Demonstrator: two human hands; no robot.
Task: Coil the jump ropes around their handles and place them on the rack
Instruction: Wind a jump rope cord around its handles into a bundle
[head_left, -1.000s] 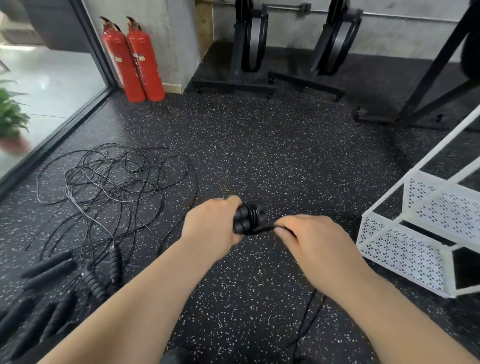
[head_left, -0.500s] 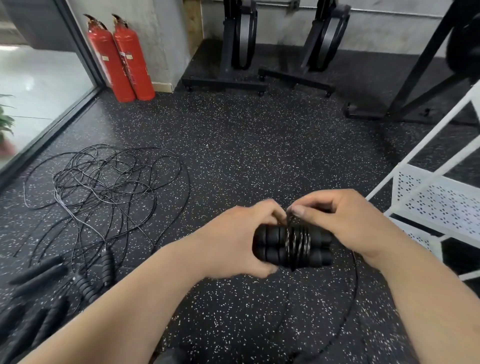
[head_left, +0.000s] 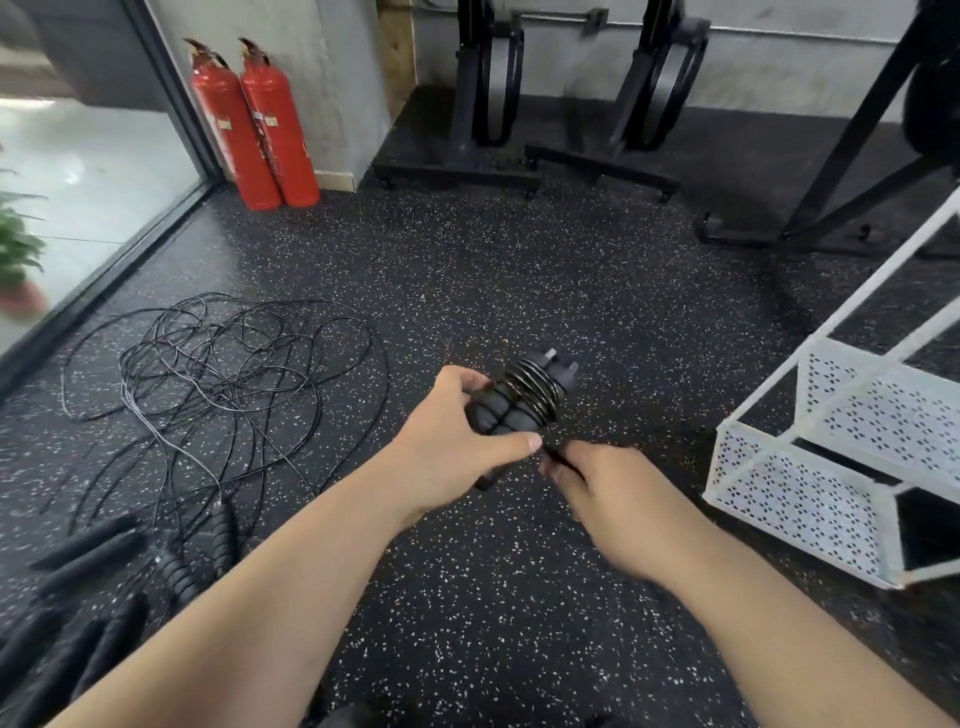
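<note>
While the left hand (head_left: 447, 447) is clamped around the two black handles (head_left: 506, 415) held side by side, several turns of rope (head_left: 535, 387) sit wound round their far half. The right hand (head_left: 618, 499), just beside and nearer the body, pinches the free run of that rope. The step in hand looks like coiling, partway through; how much rope is left I cannot tell. The next move probably calls for leading the run taut over the handles, beside the last turn, without slackening the others. The white rack (head_left: 810, 499) stands right of the right hand. More loose ropes (head_left: 223, 364) lie tangled on the floor (head_left: 519, 280), well left of the left hand.
</note>
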